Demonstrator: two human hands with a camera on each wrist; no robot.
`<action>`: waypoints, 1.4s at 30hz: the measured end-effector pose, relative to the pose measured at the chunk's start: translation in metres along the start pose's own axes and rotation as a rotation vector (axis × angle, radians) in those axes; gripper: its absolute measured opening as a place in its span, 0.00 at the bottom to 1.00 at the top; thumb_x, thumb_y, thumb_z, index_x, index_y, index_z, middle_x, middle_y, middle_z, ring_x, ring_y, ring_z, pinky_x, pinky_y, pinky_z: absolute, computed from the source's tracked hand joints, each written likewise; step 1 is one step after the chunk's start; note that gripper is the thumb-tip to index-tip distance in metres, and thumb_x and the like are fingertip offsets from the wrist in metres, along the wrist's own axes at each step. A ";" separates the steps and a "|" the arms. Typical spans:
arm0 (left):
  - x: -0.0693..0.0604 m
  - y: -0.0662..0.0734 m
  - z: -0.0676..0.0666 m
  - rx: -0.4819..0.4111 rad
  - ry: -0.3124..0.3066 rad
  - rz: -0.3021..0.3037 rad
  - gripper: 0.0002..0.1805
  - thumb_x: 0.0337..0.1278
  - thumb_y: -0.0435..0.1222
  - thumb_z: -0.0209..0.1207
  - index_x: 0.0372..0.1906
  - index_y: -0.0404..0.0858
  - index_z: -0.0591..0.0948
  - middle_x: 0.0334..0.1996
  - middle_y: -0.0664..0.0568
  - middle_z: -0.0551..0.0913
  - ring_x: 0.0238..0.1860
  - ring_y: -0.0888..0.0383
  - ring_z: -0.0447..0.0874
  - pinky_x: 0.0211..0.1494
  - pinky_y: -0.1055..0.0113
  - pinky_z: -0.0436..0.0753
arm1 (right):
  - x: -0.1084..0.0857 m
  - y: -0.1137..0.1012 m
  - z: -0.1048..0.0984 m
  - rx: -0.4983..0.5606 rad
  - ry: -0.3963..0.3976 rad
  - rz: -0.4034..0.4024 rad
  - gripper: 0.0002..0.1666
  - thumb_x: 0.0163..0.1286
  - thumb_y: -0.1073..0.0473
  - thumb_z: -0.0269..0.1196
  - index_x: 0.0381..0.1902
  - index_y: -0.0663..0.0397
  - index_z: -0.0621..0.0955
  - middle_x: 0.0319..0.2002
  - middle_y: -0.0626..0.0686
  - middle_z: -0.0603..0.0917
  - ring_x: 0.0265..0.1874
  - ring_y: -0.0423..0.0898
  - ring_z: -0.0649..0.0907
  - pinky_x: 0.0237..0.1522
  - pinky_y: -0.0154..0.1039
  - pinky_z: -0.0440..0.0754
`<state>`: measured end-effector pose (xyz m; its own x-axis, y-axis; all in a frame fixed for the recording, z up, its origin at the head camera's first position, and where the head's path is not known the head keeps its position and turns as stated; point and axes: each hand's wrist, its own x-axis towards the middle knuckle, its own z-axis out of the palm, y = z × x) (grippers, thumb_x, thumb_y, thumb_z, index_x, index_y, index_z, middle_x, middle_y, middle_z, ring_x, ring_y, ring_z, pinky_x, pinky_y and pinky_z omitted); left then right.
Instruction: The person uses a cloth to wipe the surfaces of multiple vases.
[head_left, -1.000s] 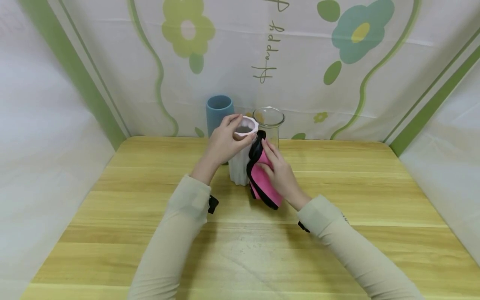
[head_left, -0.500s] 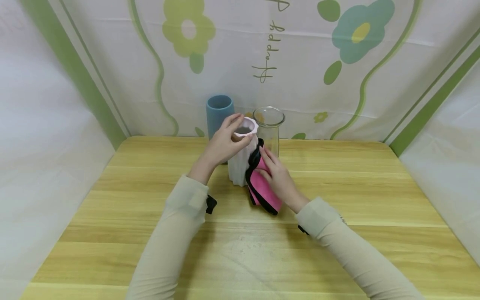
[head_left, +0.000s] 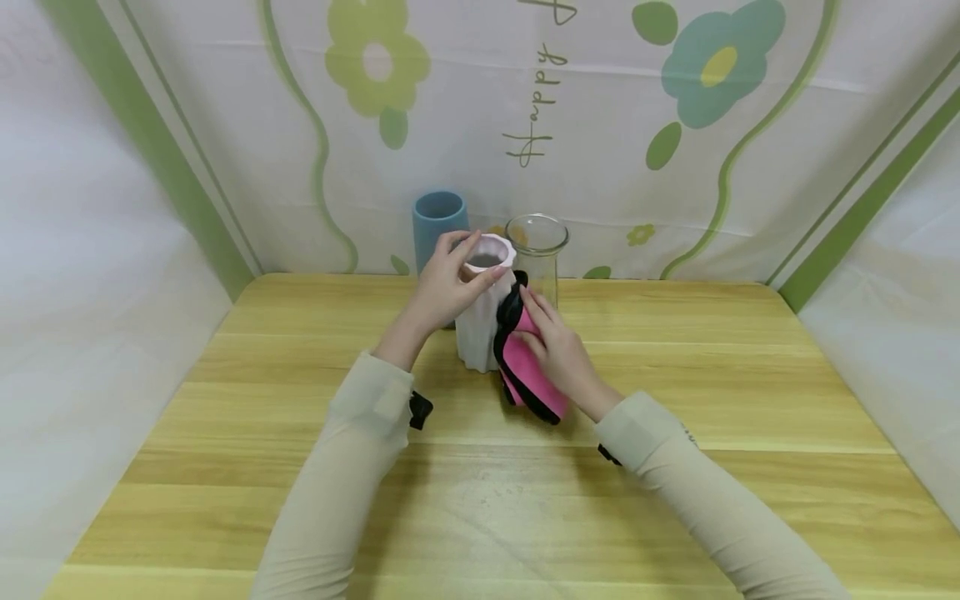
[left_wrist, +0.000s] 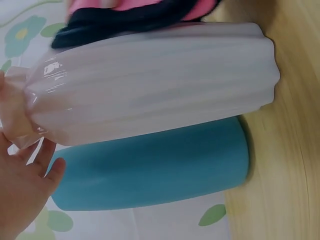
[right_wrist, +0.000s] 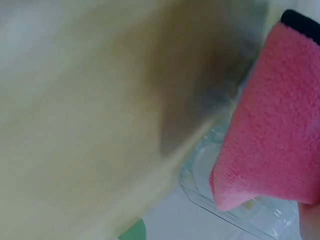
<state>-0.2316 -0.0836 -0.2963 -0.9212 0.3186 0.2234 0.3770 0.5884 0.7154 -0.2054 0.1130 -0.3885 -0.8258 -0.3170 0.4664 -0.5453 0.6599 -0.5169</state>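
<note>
A white fluted vase with a scalloped pinkish rim stands upright on the table. My left hand holds it by the neck, thumb and fingers spread around the rim. In my right hand is a pink cleaning cloth with black edging, folded and pressed to the vase's right side. The left wrist view shows the cloth's dark edge lying along the glossy vase wall. Plush pink cloth fills the right side of the right wrist view and hides most of that hand.
A blue vase stands close behind the white one on the left. Behind the cloth, to the right, is a clear glass vase. The wooden table meets a flower-printed curtain at its back edge.
My right hand has slid the cloth a little down the vase's side, then slightly back up. My left hand keeps its hold on the rim, and the vase stays in place.
</note>
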 end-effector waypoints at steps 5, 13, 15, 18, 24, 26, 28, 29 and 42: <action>0.000 -0.002 -0.003 -0.004 -0.021 -0.002 0.40 0.65 0.49 0.54 0.75 0.38 0.53 0.73 0.45 0.54 0.52 0.49 0.79 0.55 0.56 0.80 | 0.009 -0.006 -0.007 0.005 0.073 -0.042 0.37 0.67 0.62 0.60 0.72 0.54 0.62 0.70 0.60 0.66 0.62 0.61 0.74 0.58 0.51 0.77; 0.000 -0.005 -0.002 -0.078 -0.079 -0.002 0.39 0.67 0.49 0.50 0.76 0.41 0.49 0.76 0.49 0.48 0.59 0.47 0.76 0.61 0.55 0.77 | 0.008 -0.006 -0.004 0.027 0.051 -0.042 0.38 0.67 0.66 0.59 0.73 0.60 0.59 0.70 0.62 0.64 0.68 0.60 0.68 0.65 0.51 0.71; 0.001 -0.005 -0.001 -0.084 -0.079 -0.004 0.40 0.66 0.50 0.50 0.76 0.41 0.49 0.76 0.49 0.46 0.60 0.48 0.76 0.61 0.56 0.77 | 0.005 -0.004 -0.001 0.023 0.030 -0.037 0.38 0.67 0.67 0.59 0.73 0.60 0.59 0.70 0.63 0.64 0.68 0.61 0.67 0.65 0.52 0.70; 0.001 -0.005 0.000 -0.088 -0.071 -0.028 0.42 0.65 0.53 0.51 0.76 0.43 0.48 0.76 0.49 0.42 0.59 0.50 0.78 0.61 0.56 0.77 | 0.001 0.001 0.003 0.005 -0.024 -0.013 0.38 0.68 0.65 0.59 0.73 0.60 0.59 0.70 0.64 0.63 0.68 0.62 0.66 0.66 0.53 0.68; 0.001 -0.004 0.002 -0.073 -0.066 -0.048 0.42 0.66 0.54 0.50 0.77 0.44 0.48 0.74 0.44 0.41 0.58 0.51 0.79 0.59 0.57 0.78 | -0.008 0.010 0.011 -0.037 -0.157 0.079 0.37 0.70 0.59 0.57 0.74 0.56 0.58 0.71 0.63 0.62 0.66 0.62 0.69 0.64 0.54 0.71; 0.001 -0.004 0.002 -0.065 -0.062 -0.032 0.41 0.67 0.52 0.50 0.76 0.42 0.48 0.74 0.43 0.43 0.58 0.50 0.79 0.59 0.57 0.79 | -0.009 0.011 0.012 -0.042 -0.155 0.079 0.37 0.70 0.59 0.58 0.73 0.56 0.59 0.71 0.63 0.63 0.65 0.63 0.71 0.63 0.54 0.72; 0.001 -0.004 0.002 -0.062 -0.054 -0.020 0.40 0.68 0.51 0.50 0.76 0.41 0.49 0.73 0.42 0.45 0.58 0.49 0.78 0.59 0.56 0.79 | -0.008 0.011 0.012 -0.033 -0.127 0.063 0.37 0.70 0.61 0.58 0.73 0.57 0.59 0.71 0.63 0.64 0.65 0.63 0.71 0.63 0.54 0.72; 0.001 -0.003 0.001 -0.063 -0.050 -0.015 0.40 0.68 0.50 0.51 0.76 0.40 0.49 0.73 0.42 0.46 0.58 0.48 0.78 0.60 0.56 0.78 | -0.007 0.010 0.011 -0.031 -0.107 0.051 0.37 0.69 0.61 0.58 0.73 0.57 0.60 0.70 0.63 0.64 0.65 0.63 0.71 0.63 0.53 0.72; 0.001 -0.001 -0.001 -0.138 -0.088 -0.010 0.36 0.72 0.45 0.44 0.76 0.36 0.47 0.75 0.44 0.45 0.65 0.44 0.68 0.66 0.53 0.72 | 0.011 -0.009 -0.008 0.023 0.085 -0.052 0.38 0.67 0.65 0.60 0.72 0.59 0.61 0.69 0.61 0.66 0.66 0.58 0.70 0.63 0.50 0.73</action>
<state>-0.2332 -0.0848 -0.2959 -0.9105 0.3808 0.1613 0.3456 0.4864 0.8025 -0.2083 0.1084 -0.3729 -0.7818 -0.2910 0.5515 -0.5910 0.6277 -0.5066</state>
